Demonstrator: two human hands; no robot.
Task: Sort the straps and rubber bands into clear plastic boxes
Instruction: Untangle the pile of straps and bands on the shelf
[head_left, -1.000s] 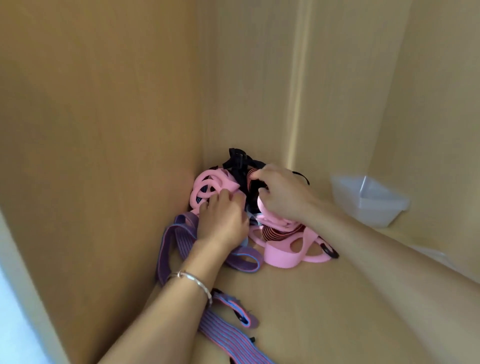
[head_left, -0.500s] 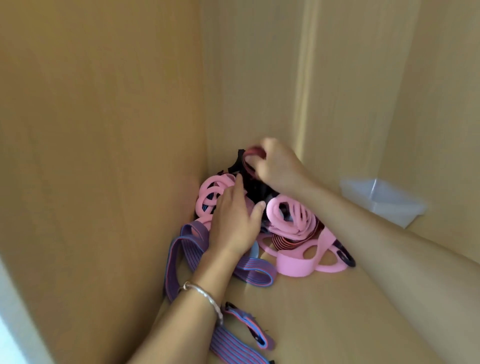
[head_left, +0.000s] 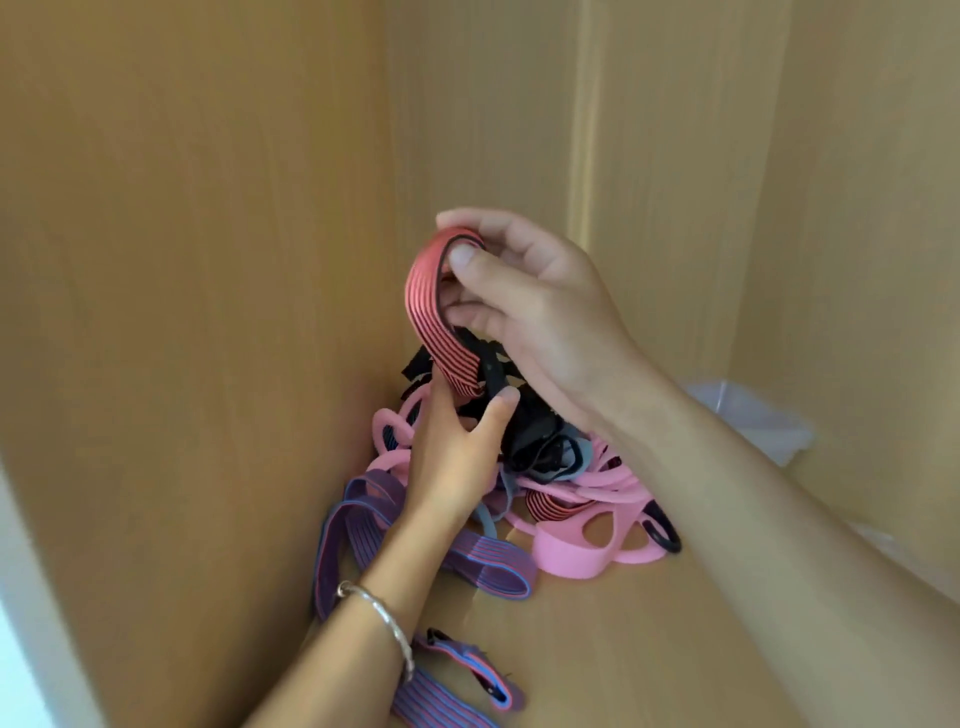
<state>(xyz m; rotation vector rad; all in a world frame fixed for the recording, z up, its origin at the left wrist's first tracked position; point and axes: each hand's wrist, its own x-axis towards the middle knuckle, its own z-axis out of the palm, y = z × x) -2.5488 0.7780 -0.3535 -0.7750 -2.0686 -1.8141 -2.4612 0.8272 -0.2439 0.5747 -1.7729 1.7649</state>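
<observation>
A tangled pile of pink rubber bands (head_left: 582, 551), black straps (head_left: 535, 441) and purple striped straps (head_left: 374, 519) lies in the back left corner of a wooden shelf. My right hand (head_left: 535, 306) pinches the top of a red-and-black striped strap (head_left: 441, 327) and holds it up above the pile. My left hand (head_left: 457, 447) grips the lower end of that strap where it meets a black buckle. A clear plastic box (head_left: 753, 421) stands at the right, partly hidden behind my right forearm.
Wooden walls close in on the left (head_left: 208, 312), back and right. A purple striped strap with a black clip (head_left: 467, 670) lies near the front beside my left wrist. Bare shelf board (head_left: 623, 649) shows in front of the pile.
My right hand has lifted the red-and-black strap well above the pile. My left hand has moved up from the pile to take hold of the strap's lower end.
</observation>
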